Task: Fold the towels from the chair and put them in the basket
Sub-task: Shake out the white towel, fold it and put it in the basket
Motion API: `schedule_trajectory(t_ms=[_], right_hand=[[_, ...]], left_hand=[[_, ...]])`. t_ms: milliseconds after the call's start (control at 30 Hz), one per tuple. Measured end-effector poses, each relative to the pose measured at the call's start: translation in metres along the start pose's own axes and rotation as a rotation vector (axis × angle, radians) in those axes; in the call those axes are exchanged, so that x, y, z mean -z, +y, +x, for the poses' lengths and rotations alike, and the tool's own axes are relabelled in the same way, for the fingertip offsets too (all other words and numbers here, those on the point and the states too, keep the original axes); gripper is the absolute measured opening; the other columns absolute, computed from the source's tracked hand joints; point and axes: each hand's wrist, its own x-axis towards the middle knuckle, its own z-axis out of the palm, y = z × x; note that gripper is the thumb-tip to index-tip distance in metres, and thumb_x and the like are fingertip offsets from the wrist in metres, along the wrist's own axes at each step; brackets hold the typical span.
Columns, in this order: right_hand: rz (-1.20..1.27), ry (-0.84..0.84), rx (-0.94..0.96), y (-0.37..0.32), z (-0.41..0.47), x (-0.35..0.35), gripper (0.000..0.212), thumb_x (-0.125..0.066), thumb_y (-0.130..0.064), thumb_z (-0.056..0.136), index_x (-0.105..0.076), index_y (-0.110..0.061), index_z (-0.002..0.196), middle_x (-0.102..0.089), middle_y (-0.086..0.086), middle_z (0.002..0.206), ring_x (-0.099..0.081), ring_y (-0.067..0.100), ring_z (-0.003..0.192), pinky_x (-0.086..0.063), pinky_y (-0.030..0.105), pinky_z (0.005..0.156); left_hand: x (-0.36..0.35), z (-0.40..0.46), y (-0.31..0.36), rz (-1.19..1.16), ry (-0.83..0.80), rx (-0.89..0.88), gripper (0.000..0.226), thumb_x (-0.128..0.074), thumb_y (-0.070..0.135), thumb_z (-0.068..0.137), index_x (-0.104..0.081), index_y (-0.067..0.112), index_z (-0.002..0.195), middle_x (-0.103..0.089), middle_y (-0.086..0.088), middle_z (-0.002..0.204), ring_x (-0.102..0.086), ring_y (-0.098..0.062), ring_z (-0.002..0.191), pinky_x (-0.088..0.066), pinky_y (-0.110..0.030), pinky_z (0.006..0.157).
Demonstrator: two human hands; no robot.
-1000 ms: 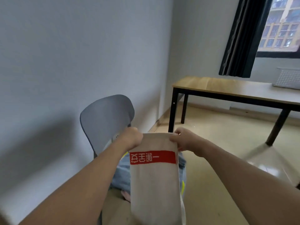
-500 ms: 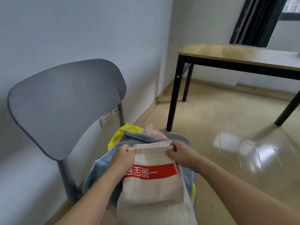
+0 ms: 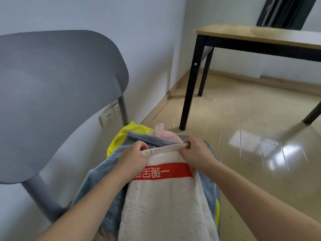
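Note:
A white towel [image 3: 166, 202] with a red band of white characters lies lengthwise over a pile on the grey chair [image 3: 57, 94]. My left hand [image 3: 134, 158] pinches its far left corner and my right hand [image 3: 196, 152] pinches its far right corner, holding the far hem taut. Under it lie a blue-grey towel [image 3: 107, 171], a yellow cloth [image 3: 119, 138] and a pink towel [image 3: 165, 132]. The chair seat is hidden by the pile. No basket is in view.
A wooden table [image 3: 260, 33] with black legs stands ahead on the right over glossy beige floor [image 3: 251, 136]. A grey wall with a socket plate [image 3: 108, 117] runs along the left, behind the chair back. Dark curtains [image 3: 284, 11] hang at the top right.
The towel, held up in the air a second ago, has come down onto the pile on the chair. My view has tilted down and closer; the basket on the table has left the frame.

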Motion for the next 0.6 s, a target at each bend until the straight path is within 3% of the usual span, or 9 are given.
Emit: schedule_trajectory(t_ms=[100, 167, 233, 300, 367, 500, 600], right_hand=[[0.302, -0.072, -0.143, -0.003, -0.009, 0.012, 0.002, -0.058, -0.016, 0.087, -0.057, -0.018, 0.088, -0.063, 0.006, 0.098, -0.061, 0.026, 0.093, -0.056, 0.040, 0.079], [0.508, -0.132, -0.197, -0.008, -0.021, 0.027, 0.007, -0.060, -0.009, 0.086, -0.056, -0.015, 0.090, -0.063, 0.015, 0.101, -0.066, 0.032, 0.092, -0.059, 0.048, 0.078], [0.562, -0.180, -0.121, -0.014, -0.035, 0.045, 0.015, -0.059, -0.003, 0.087, -0.054, -0.015, 0.095, -0.060, 0.015, 0.103, -0.067, 0.030, 0.085, -0.061, 0.040, 0.069], [0.500, -0.202, -0.002, -0.023, -0.052, 0.064, 0.024, -0.058, 0.000, 0.086, -0.054, -0.019, 0.101, -0.057, 0.008, 0.102, -0.065, 0.023, 0.081, -0.059, 0.029, 0.063], [0.286, -0.186, 0.109, -0.032, -0.070, 0.082, 0.019, -0.057, -0.006, 0.086, -0.058, -0.021, 0.097, -0.061, 0.005, 0.095, -0.064, 0.019, 0.082, -0.059, 0.029, 0.068], [-0.050, -0.201, 0.263, -0.056, -0.112, 0.120, 0.010, -0.058, -0.013, 0.085, -0.059, -0.022, 0.081, -0.061, 0.000, 0.085, -0.060, 0.017, 0.083, -0.056, 0.030, 0.078], [-0.127, -0.380, 0.219, -0.069, -0.146, 0.141, 0.011, -0.059, -0.016, 0.086, -0.058, -0.022, 0.077, -0.063, 0.003, 0.084, -0.063, 0.020, 0.082, -0.057, 0.029, 0.077]], left_hand=[[0.006, -0.005, 0.008, 0.107, -0.047, -0.119, 0.015, -0.053, 0.020, 0.089, -0.060, 0.027, 0.100, -0.052, 0.004, 0.101, -0.056, -0.017, 0.095, -0.047, -0.039, 0.088], [0.015, -0.013, 0.015, 0.143, -0.085, -0.204, 0.012, -0.051, 0.018, 0.092, -0.060, 0.024, 0.097, -0.047, 0.003, 0.098, -0.053, -0.016, 0.093, -0.044, -0.035, 0.087], [0.027, -0.026, 0.024, 0.239, -0.108, -0.289, 0.015, -0.046, 0.019, 0.094, -0.059, 0.021, 0.102, -0.044, 0.001, 0.097, -0.051, -0.019, 0.094, -0.042, -0.036, 0.089], [0.042, -0.040, 0.034, 0.402, -0.096, -0.407, 0.028, -0.035, 0.028, 0.093, -0.057, 0.022, 0.109, -0.045, 0.000, 0.099, -0.051, -0.021, 0.097, -0.042, -0.038, 0.090], [0.058, -0.058, 0.049, 0.629, -0.012, -0.545, 0.043, -0.022, 0.038, 0.086, -0.055, 0.028, 0.113, -0.050, 0.001, 0.100, -0.052, -0.022, 0.096, -0.045, -0.039, 0.085], [0.088, -0.107, 0.085, 0.837, 0.247, -0.889, 0.025, -0.039, 0.032, 0.085, -0.050, 0.021, 0.105, -0.056, 0.004, 0.079, -0.055, -0.017, 0.065, -0.044, -0.030, 0.058], [0.109, -0.140, 0.110, 0.882, 0.266, -1.009, 0.015, -0.050, 0.032, 0.084, -0.043, 0.022, 0.094, -0.053, 0.004, 0.075, -0.049, -0.013, 0.062, -0.042, -0.027, 0.057]])
